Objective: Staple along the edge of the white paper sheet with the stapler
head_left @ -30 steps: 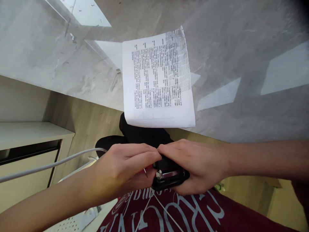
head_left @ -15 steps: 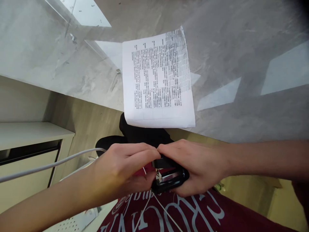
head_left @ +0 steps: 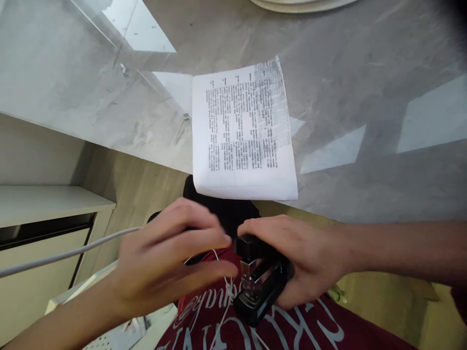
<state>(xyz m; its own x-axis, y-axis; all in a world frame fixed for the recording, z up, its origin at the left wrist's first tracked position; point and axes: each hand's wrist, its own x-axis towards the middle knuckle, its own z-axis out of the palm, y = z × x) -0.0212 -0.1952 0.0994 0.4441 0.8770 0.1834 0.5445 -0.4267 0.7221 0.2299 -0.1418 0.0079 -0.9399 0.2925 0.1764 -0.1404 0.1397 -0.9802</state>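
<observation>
A black stapler [head_left: 264,279] with shiny metal parts is gripped in my right hand [head_left: 299,257], in front of my dark red shirt. Its jaw end points left and its two arms are apart. Just left of it is my left hand [head_left: 175,257], slightly blurred, holding nothing, thumb and fingers apart. The fingertips are close to the stapler's jaw; whether they touch it I cannot tell. Beyond both hands a covered stack of printed paper [head_left: 233,131], densely covered with text and worn along its right side, lies on the grey table, its near edge overhanging.
The grey marbled table [head_left: 346,63] bears small scraps [head_left: 124,69] and a bit of metal [head_left: 186,116] left of the paper. A pale round object [head_left: 306,5] shows at the far edge. A white cable [head_left: 73,252] crosses at left, near a cabinet [head_left: 54,204].
My left hand has come away from the stapler and opened, moving left. The stapler has tilted, its jaw end now more visible, still in my right hand. The view has shifted slightly.
</observation>
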